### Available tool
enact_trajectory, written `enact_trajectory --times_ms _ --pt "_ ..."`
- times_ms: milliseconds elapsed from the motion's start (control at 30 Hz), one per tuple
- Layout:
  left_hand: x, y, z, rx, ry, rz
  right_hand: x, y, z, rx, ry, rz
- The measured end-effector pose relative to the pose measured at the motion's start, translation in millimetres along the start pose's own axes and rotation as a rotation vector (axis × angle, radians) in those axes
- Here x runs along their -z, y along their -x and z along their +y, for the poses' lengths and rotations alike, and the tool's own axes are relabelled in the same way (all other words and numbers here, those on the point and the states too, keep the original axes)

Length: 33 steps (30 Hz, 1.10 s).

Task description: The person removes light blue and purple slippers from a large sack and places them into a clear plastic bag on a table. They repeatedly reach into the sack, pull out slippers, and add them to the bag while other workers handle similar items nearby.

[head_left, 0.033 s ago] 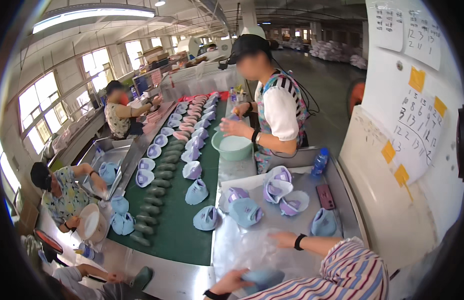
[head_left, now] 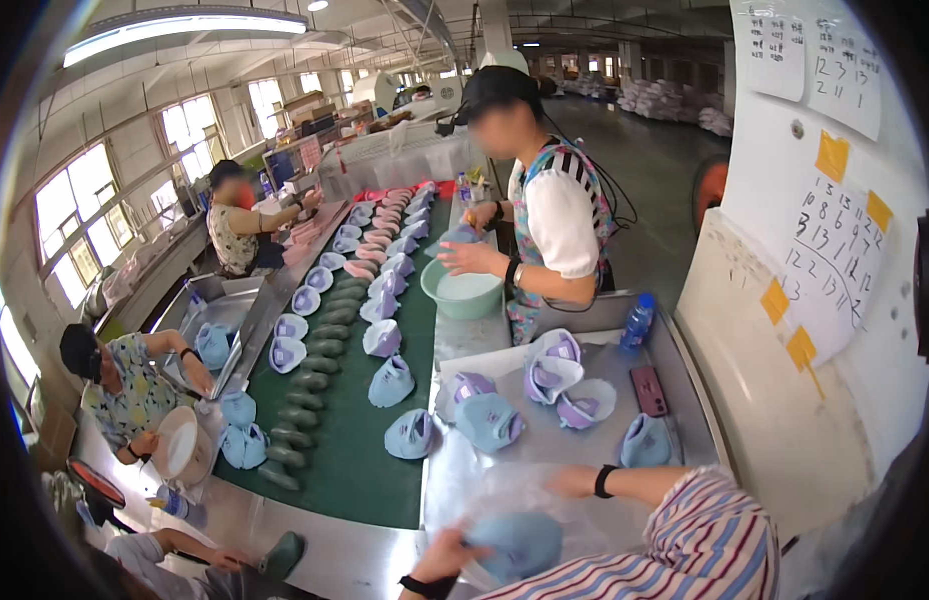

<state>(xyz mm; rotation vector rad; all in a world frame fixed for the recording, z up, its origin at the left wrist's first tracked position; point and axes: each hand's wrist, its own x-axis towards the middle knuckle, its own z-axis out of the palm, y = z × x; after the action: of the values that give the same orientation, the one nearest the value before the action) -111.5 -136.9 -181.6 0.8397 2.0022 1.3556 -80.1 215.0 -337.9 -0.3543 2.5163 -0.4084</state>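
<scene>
At the lower edge, my left hand [head_left: 449,556] grips the edge of a light-blue shoe upper [head_left: 525,545], its fingers closed on the near left side. A clear plastic bag [head_left: 510,488] lies over and behind that upper; whether the upper is inside it I cannot tell. My right hand [head_left: 571,482] is at the far right side of the bag, its fingers smeared by motion. Beyond the bag, on the metal tabletop [head_left: 595,448], rest another light-blue upper [head_left: 488,422] and several lavender-and-white uppers [head_left: 555,377]. One more blue upper [head_left: 646,441] sits near my right forearm.
Left of the tabletop runs a green conveyor belt [head_left: 385,490] with rows of uppers and dark grey oval pieces [head_left: 303,401]. A phone [head_left: 648,390] and blue bottle [head_left: 639,322] stand at right. A co-worker [head_left: 555,215] works over a green basin [head_left: 465,292]; others sit left.
My left hand and the blue upper have moved up, and more of the upper shows. My right hand has shifted slightly right. The standing co-worker's hands have moved a little above the basin.
</scene>
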Motion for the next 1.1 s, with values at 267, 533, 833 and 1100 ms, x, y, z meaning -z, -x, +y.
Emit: enact_trajectory --times_ms 267,533,833,1100 --pt "85.3 -32.4 -7.8 -0.249 1.260 0.814 -26.3 149.1 78.4 0.213 0.198 -0.994" --pt "66.7 -49.5 20.1 -0.111 0.647 0.682 213.7 75.2 -143.6 0.321 -0.698 0.561" --pt "97.3 -17.4 -0.6 -0.088 0.819 0.763 108.9 -30.6 -110.2 0.179 -2.951 -0.038" --pt "81.2 -10.6 -33.0 0.048 0.839 0.512 137.2 -30.5 -135.1 0.262 -1.682 -0.109"
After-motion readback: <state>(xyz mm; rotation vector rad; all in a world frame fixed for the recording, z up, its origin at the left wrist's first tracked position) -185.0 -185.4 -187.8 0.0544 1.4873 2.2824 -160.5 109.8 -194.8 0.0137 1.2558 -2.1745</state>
